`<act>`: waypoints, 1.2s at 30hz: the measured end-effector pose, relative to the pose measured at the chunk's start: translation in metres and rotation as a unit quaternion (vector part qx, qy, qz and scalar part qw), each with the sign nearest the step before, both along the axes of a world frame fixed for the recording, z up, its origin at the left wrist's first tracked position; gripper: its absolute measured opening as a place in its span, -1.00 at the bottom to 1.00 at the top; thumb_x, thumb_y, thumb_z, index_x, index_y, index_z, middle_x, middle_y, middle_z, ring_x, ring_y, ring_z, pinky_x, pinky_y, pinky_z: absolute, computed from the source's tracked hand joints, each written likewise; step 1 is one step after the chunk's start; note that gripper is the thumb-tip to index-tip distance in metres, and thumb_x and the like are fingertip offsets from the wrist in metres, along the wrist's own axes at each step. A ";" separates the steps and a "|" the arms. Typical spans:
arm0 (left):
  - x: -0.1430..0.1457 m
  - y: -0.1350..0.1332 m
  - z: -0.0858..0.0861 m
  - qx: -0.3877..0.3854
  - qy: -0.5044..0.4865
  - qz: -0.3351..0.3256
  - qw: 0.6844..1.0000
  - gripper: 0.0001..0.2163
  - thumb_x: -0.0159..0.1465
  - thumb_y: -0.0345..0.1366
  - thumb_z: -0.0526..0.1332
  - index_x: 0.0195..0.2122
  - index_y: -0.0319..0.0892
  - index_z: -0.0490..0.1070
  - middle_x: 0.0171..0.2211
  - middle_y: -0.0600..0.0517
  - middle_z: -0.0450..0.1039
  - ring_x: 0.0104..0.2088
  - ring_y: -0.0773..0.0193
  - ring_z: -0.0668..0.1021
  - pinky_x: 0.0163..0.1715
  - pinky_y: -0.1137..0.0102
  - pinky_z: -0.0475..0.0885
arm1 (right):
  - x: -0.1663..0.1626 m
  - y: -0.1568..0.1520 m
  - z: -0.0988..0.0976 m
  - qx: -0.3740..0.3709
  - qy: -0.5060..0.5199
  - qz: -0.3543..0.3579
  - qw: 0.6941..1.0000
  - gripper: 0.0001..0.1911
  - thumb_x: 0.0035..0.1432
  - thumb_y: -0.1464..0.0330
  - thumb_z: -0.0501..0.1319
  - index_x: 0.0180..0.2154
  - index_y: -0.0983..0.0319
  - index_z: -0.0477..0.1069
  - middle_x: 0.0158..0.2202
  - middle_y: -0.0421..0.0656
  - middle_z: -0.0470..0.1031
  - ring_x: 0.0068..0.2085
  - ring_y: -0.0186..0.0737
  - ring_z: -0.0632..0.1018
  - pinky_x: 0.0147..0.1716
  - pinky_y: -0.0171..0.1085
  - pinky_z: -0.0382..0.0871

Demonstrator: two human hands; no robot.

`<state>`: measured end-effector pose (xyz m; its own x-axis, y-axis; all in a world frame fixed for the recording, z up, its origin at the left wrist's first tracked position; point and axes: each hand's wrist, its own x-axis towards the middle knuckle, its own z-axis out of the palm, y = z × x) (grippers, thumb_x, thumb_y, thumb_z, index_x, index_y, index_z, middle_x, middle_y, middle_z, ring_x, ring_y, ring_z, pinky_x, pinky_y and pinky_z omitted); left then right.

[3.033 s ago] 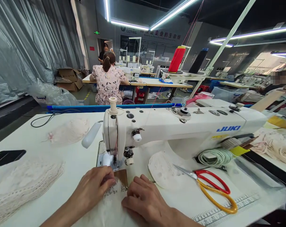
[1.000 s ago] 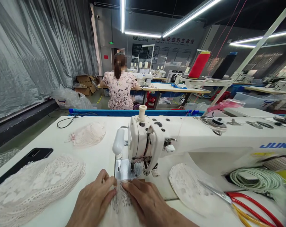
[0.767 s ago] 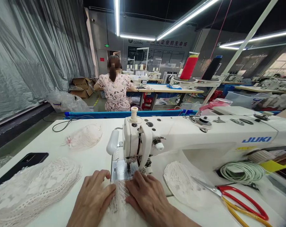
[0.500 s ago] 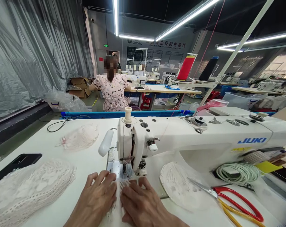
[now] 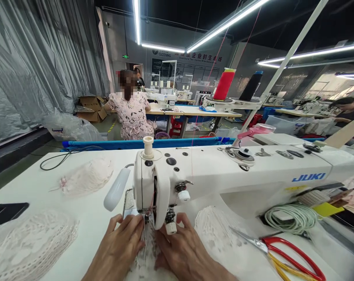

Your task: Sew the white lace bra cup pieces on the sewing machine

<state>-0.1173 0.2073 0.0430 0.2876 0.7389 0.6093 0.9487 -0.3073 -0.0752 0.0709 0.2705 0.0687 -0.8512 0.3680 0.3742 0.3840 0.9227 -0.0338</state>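
Observation:
A white JUKI sewing machine (image 5: 238, 171) stands across the white table (image 5: 39, 187). A strip of white lace (image 5: 146, 249) lies in front of its needle head (image 5: 149, 195), running under the presser foot. My left hand (image 5: 118, 249) lies flat on the lace's left side, fingertips close to the foot. On the right side my right hand (image 5: 183, 253) presses the lace down, fingers beside the machine's lower knob. Neither hand grips anything; both rest spread on the fabric.
A lace stack (image 5: 27, 246) and a black phone (image 5: 6, 212) lie at the left, a pink lace piece (image 5: 86, 177) farther back. Round lace pieces (image 5: 218, 234), red-handled scissors (image 5: 285, 253) and coiled cord (image 5: 291, 216) lie at the right. A person in a floral top (image 5: 131, 113) sits at another table.
Both hands have slid the lace forward, up to the presser foot. The view has swung so the machine head now sits nearer the middle.

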 end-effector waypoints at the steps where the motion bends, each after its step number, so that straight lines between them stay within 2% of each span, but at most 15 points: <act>1: 0.001 0.002 0.000 0.014 -0.007 -0.002 1.000 -0.70 0.40 -0.38 -0.19 -0.10 -0.13 0.32 -0.35 0.04 0.47 -0.30 0.20 0.48 -0.17 0.24 0.15 | 0.000 0.001 -0.001 0.002 0.003 -0.003 1.000 -0.71 0.03 0.19 0.35 -0.40 0.27 0.39 -0.48 -0.17 0.48 -0.32 -0.17 0.45 -0.16 -0.15 0.16; 7: 0.002 0.012 0.004 0.046 -0.052 -0.023 0.997 -0.69 0.38 -0.41 -0.17 -0.32 -0.11 0.33 -0.45 0.12 0.43 -0.43 0.25 0.47 -0.26 0.25 0.17 | -0.001 0.007 -0.002 0.019 0.014 -0.008 1.000 -0.76 0.11 0.24 0.29 -0.46 0.23 0.35 -0.48 -0.18 0.46 -0.29 -0.19 0.43 -0.11 -0.14 0.13; 10: 0.000 0.013 0.006 0.030 -0.073 -0.027 0.997 -0.72 0.36 -0.41 -0.14 -0.35 -0.12 0.32 -0.45 0.11 0.41 -0.44 0.23 0.45 -0.29 0.25 0.17 | -0.002 0.006 0.003 0.006 0.006 -0.013 1.000 -0.91 0.15 0.36 0.26 -0.38 0.22 0.38 -0.41 -0.18 0.47 -0.24 -0.19 0.43 -0.09 -0.13 0.12; 11: 0.000 0.012 0.007 0.018 -0.075 -0.024 0.997 -0.74 0.36 -0.40 -0.13 -0.34 -0.12 0.32 -0.44 0.10 0.40 -0.43 0.22 0.45 -0.28 0.25 0.17 | -0.002 0.005 0.006 0.002 -0.001 -0.012 1.000 -0.94 0.15 0.38 0.25 -0.31 0.21 0.39 -0.37 -0.18 0.48 -0.22 -0.18 0.43 -0.10 -0.13 0.12; 14: 0.000 0.005 0.013 -0.015 -0.080 -0.019 0.996 -0.75 0.37 -0.41 -0.12 -0.26 -0.11 0.34 -0.37 0.09 0.43 -0.36 0.22 0.46 -0.23 0.26 0.17 | 0.001 0.002 0.016 -0.013 -0.025 0.007 1.000 -0.82 0.18 0.36 0.23 -0.16 0.22 0.36 -0.26 -0.13 0.50 -0.18 -0.14 0.42 -0.11 -0.11 0.12; 18: 0.006 -0.017 0.023 -0.049 -0.086 -0.045 0.994 -0.75 0.40 -0.42 -0.10 -0.13 -0.11 0.34 -0.20 0.04 0.45 -0.21 0.24 0.47 -0.13 0.25 0.14 | 0.012 -0.004 0.026 -0.051 -0.026 0.091 0.994 -0.75 0.24 0.17 0.13 -0.25 0.24 0.35 -0.16 -0.13 0.49 -0.15 -0.19 0.42 -0.11 -0.12 0.10; 20: 0.012 -0.030 0.027 -0.063 -0.112 -0.091 0.988 -0.77 0.41 -0.33 -0.07 -0.21 -0.13 0.38 -0.25 0.06 0.45 -0.21 0.26 0.47 -0.11 0.25 0.13 | 0.017 -0.006 0.027 -0.064 -0.015 0.146 0.987 -0.66 0.22 0.08 0.11 -0.31 0.24 0.34 -0.19 -0.16 0.49 -0.17 -0.23 0.42 -0.12 -0.15 0.11; 22: 0.018 -0.041 0.029 -0.069 -0.138 -0.130 0.979 -0.69 0.39 -0.14 -0.04 -0.36 -0.14 0.38 -0.37 0.08 0.43 -0.30 0.26 0.46 -0.13 0.26 0.14 | 0.020 -0.009 0.024 -0.063 0.003 0.172 0.983 -0.62 0.20 0.05 0.12 -0.33 0.26 0.32 -0.22 -0.16 0.49 -0.21 -0.25 0.43 -0.15 -0.17 0.12; 25: 0.025 -0.048 0.030 -0.070 -0.141 -0.115 0.981 -0.58 0.32 0.06 -0.03 -0.44 -0.15 0.37 -0.42 0.09 0.41 -0.37 0.25 0.45 -0.19 0.25 0.16 | 0.018 -0.014 0.016 -0.057 0.044 0.164 0.984 -0.76 0.29 0.24 0.09 -0.35 0.27 0.31 -0.29 -0.17 0.48 -0.27 -0.27 0.43 -0.19 -0.17 0.13; 26: 0.025 -0.049 0.029 -0.068 -0.134 -0.105 0.983 -0.60 0.34 0.02 -0.02 -0.44 -0.16 0.37 -0.42 0.08 0.41 -0.37 0.24 0.45 -0.20 0.25 0.16 | 0.017 -0.016 0.014 -0.060 0.056 0.158 0.984 -0.80 0.31 0.31 0.07 -0.35 0.27 0.30 -0.31 -0.16 0.48 -0.29 -0.27 0.43 -0.20 -0.18 0.14; 28: 0.025 -0.047 0.027 -0.054 -0.118 -0.093 0.987 -0.68 0.40 -0.23 -0.06 -0.41 -0.18 0.38 -0.41 0.06 0.42 -0.37 0.26 0.45 -0.20 0.25 0.16 | 0.014 -0.019 0.011 -0.070 0.078 0.144 0.984 -0.81 0.32 0.41 0.01 -0.36 0.28 0.30 -0.38 -0.15 0.46 -0.34 -0.27 0.41 -0.24 -0.19 0.16; 30: 0.022 -0.045 0.024 -0.038 -0.103 -0.091 0.990 -0.67 0.38 -0.48 -0.14 -0.38 -0.21 0.38 -0.43 0.05 0.42 -0.40 0.29 0.44 -0.22 0.25 0.16 | 0.011 -0.020 0.009 -0.083 0.099 0.133 0.983 -0.78 0.33 0.39 -0.04 -0.36 0.28 0.28 -0.42 -0.15 0.43 -0.38 -0.27 0.40 -0.29 -0.20 0.19; 31: 0.021 -0.043 0.023 -0.036 -0.103 -0.090 0.990 -0.66 0.37 -0.54 -0.16 -0.37 -0.22 0.37 -0.46 0.05 0.41 -0.43 0.30 0.43 -0.23 0.26 0.16 | 0.010 -0.020 0.008 -0.088 0.113 0.132 0.981 -0.75 0.34 0.33 -0.04 -0.36 0.28 0.27 -0.44 -0.15 0.42 -0.39 -0.26 0.39 -0.30 -0.21 0.20; 34: 0.017 -0.041 0.022 -0.044 -0.123 -0.086 0.988 -0.73 0.37 -0.54 -0.10 -0.34 -0.24 0.35 -0.53 0.10 0.35 -0.52 0.34 0.38 -0.25 0.27 0.15 | 0.006 -0.019 0.006 -0.095 0.138 0.137 0.976 -0.70 0.32 0.18 0.00 -0.32 0.28 0.25 -0.45 -0.16 0.40 -0.39 -0.24 0.38 -0.31 -0.21 0.22; 36: 0.017 -0.040 0.022 -0.049 -0.127 -0.081 0.987 -0.78 0.37 -0.53 -0.05 -0.33 -0.24 0.34 -0.53 0.12 0.34 -0.52 0.34 0.37 -0.27 0.27 0.15 | 0.005 -0.018 0.004 -0.094 0.129 0.131 0.978 -0.80 0.33 0.31 -0.02 -0.29 0.28 0.26 -0.46 -0.16 0.39 -0.40 -0.25 0.37 -0.31 -0.22 0.22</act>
<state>-0.1004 0.1669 0.0647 0.2535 0.7546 0.6052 0.8710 -0.4503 0.1966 0.0757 0.2530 0.0725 -0.8115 0.2337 0.5356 0.0921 0.9562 -0.2777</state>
